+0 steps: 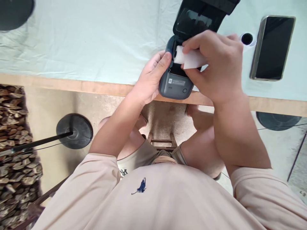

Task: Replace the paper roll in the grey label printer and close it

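A small dark grey label printer sits at the near edge of the table, its black lid flipped open away from me. My left hand grips the printer's left side, thumb at the open paper bay. My right hand holds a white paper roll over that bay, fingers curled around it. The roll is partly inside the opening; how far down it sits is hidden by my fingers.
A black smartphone lies face up at the right, with a white-rimmed round object beside it. A pale green cloth covers the table. Below are a round black stand base, stacked firewood at left and a wooden stool.
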Motion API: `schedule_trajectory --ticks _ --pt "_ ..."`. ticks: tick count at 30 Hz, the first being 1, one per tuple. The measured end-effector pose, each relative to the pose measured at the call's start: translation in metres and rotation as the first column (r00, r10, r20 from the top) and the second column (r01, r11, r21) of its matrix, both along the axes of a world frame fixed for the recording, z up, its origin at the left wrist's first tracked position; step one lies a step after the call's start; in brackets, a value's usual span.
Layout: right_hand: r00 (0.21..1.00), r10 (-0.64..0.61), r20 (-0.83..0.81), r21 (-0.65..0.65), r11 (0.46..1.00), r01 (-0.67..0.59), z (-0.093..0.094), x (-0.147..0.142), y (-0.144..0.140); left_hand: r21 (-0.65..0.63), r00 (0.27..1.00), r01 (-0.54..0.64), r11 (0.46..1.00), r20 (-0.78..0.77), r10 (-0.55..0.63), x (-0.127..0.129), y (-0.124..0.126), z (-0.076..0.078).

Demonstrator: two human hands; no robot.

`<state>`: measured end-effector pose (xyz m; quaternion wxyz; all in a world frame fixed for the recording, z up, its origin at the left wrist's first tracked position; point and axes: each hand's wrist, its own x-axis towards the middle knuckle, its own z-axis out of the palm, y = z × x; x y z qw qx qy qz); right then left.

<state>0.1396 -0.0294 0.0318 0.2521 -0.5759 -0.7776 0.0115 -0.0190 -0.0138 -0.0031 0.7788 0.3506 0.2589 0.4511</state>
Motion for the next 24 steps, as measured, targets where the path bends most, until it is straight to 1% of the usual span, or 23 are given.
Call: schedule_trajectory --ticks 2,5,6,8,11,13,15,17,20,21,22,24 --pt "1.0 0.021 -0.018 0.001 1.0 -0.021 -0.003 0.0 0.001 0.023 1.0 -0.002 1.0 -0.012 0.002 0.0 0.0 -0.001" --pt "0.997 0.023 -0.078 0.109 0.994 -0.014 -0.008 -0.001 0.001 0.058 0.999 -0.012 0.998 -0.043 0.014 0.0 0.001 -0.001" --pt "0.996 0.018 -0.087 0.143 0.99 -0.005 -0.009 -0.001 0.0 0.057 0.999 -0.013 0.998 -0.047 0.016 0.0 0.001 0.0" --pt "0.996 0.016 -0.087 0.179 0.984 -0.001 -0.01 -0.004 -0.003 0.017 0.999 -0.02 1.0 -0.039 0.021 0.001 0.002 0.002" --pt "0.993 0.099 -0.071 0.164 0.983 -0.087 -0.01 -0.009 -0.007 -0.051 0.999 -0.045 0.998 -0.011 0.045 0.0 0.001 0.004" --pt "0.984 0.156 -0.089 0.135 0.981 -0.143 -0.011 -0.01 -0.01 -0.042 0.999 -0.038 0.998 -0.004 0.038 0.0 0.001 0.005" --pt "0.976 0.175 -0.133 0.138 0.978 -0.157 -0.012 -0.011 -0.011 -0.019 1.0 -0.025 0.999 -0.016 0.025 -0.001 0.0 0.005" --pt "0.963 0.216 -0.159 0.19 0.964 -0.185 -0.012 -0.01 -0.011 -0.009 0.999 -0.03 1.0 -0.043 0.03 -0.002 0.0 0.005" --pt "0.917 0.333 -0.22 0.335 0.909 -0.249 -0.013 -0.008 -0.01 0.028 0.998 -0.016 0.999 -0.061 0.017 -0.003 0.001 0.002" --pt "0.897 0.343 -0.279 0.369 0.901 -0.23 -0.013 -0.006 -0.008 0.046 0.998 0.002 0.999 -0.058 0.001 -0.004 0.001 0.001" --pt "0.876 0.324 -0.357 0.39 0.904 -0.175 -0.014 -0.005 -0.006 0.064 0.998 0.017 0.998 -0.059 -0.013 -0.004 0.002 0.001" --pt "0.827 0.233 -0.512 0.388 0.922 -0.019 -0.017 0.0 0.0 0.102 0.996 0.038 0.994 -0.082 -0.029 -0.005 0.002 -0.001"
